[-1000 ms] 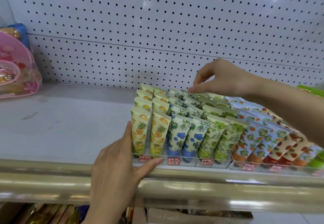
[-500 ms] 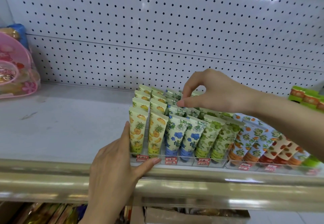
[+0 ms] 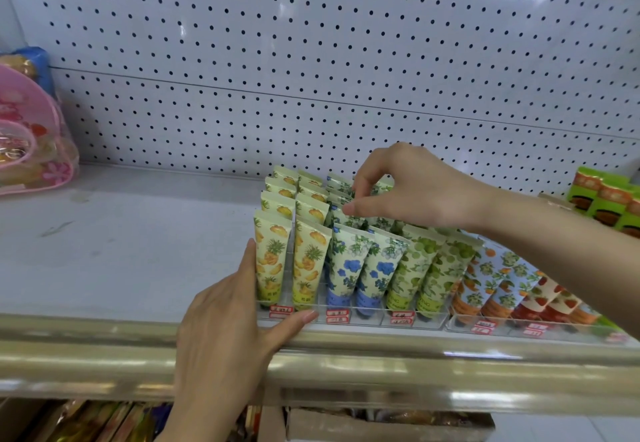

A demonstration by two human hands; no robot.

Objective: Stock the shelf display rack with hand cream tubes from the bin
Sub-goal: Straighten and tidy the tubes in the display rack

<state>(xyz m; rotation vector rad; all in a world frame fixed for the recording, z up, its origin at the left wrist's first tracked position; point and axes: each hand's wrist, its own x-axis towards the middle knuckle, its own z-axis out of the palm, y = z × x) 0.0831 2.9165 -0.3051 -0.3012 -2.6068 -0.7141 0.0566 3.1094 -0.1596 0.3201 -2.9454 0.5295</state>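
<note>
The rack (image 3: 412,318) on the shelf (image 3: 138,251) looks nearly full, its tubes (image 3: 273,258) standing in packed rows, so little seems left: the left grip (image 3: 228,331), fingers straight, braces the rack's front corner while the right grip (image 3: 415,192) pinches a blue tube (image 3: 338,216) in a back row.

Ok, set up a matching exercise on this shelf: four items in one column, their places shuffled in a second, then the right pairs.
Items
1. pineapple tubes
2. blue-flower tubes
3. pink pouch
4. green boxes

Places
A. far right end of the shelf
B. leftmost lanes of the rack, beside the left hand
C. far left end of the shelf
D. second pair of lanes from the rack's left, where the right hand pinches

Pairs: 1-B, 2-D, 3-C, 4-A
</note>
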